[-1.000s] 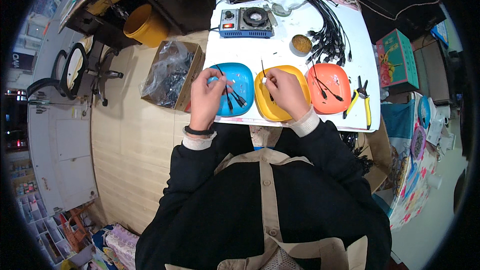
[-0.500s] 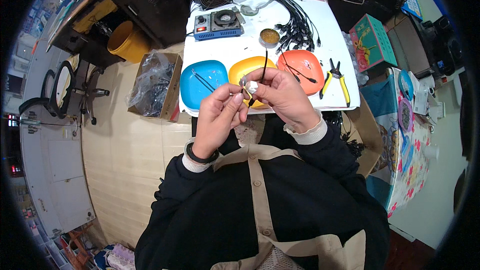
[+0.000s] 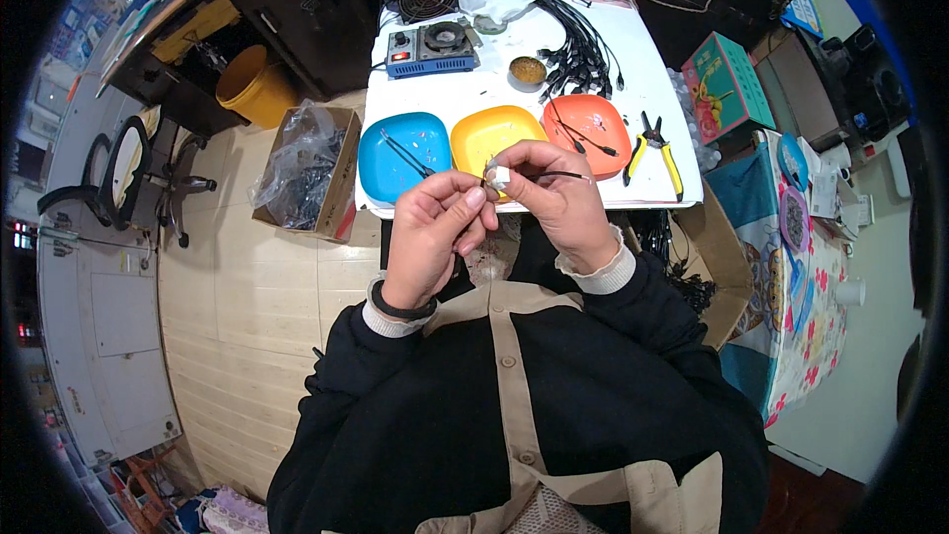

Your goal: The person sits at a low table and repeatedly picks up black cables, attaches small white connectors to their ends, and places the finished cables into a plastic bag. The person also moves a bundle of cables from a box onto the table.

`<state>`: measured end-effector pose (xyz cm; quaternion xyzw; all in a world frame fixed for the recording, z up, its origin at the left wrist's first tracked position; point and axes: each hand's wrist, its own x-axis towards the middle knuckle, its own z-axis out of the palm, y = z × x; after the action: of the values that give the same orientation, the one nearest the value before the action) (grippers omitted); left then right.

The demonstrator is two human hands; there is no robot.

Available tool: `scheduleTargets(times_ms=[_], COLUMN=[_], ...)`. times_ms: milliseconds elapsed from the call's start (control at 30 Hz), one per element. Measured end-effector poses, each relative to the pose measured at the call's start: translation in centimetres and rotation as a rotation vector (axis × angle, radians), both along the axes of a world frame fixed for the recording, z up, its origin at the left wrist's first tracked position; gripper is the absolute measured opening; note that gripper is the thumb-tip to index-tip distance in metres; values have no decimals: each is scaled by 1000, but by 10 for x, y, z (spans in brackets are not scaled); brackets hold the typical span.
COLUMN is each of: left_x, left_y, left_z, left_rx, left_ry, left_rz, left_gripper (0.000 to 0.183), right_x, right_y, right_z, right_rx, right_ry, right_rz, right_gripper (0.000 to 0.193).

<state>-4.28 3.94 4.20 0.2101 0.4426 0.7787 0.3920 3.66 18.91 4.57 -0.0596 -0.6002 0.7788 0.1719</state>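
Near the yellow tray's [image 3: 479,127] near side, the right hand [image 3: 568,203] is pinching a black cable [image 3: 559,174] and small white piece [image 3: 500,178]; the left hand [image 3: 435,232] is meeting its fingertips, its own grip staying unclear.

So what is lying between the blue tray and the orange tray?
In the head view, the yellow tray sits between the blue tray and the orange tray.

White table [image 3: 435,93]; blue tray [image 3: 382,174], pliers [image 3: 653,139], cables [image 3: 581,51]

Black cable [image 3: 563,175] partly hidden behind right fingers [image 3: 518,152]; scraps [image 3: 425,129] in blue tray [image 3: 380,176] too small to tell.
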Motion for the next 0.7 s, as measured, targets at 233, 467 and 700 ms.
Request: scheduleTargets(times_ms=[233,467,700], left_x=[1,1,3], left_y=[-1,3,5], left_z=[2,-4,-11], left_rx=[39,81,73], left_ry=[-58,-102,-13], left_rz=[-34,-27,64], left_gripper=[11,10,11], right_x=[2,0,-5], right_y=[1,0,7], right_z=[1,-9,-20], right_rx=[-34,-435,-704], right_ry=[-26,-22,-42], right_rz=[15,140,396], right_gripper=[16,17,16])
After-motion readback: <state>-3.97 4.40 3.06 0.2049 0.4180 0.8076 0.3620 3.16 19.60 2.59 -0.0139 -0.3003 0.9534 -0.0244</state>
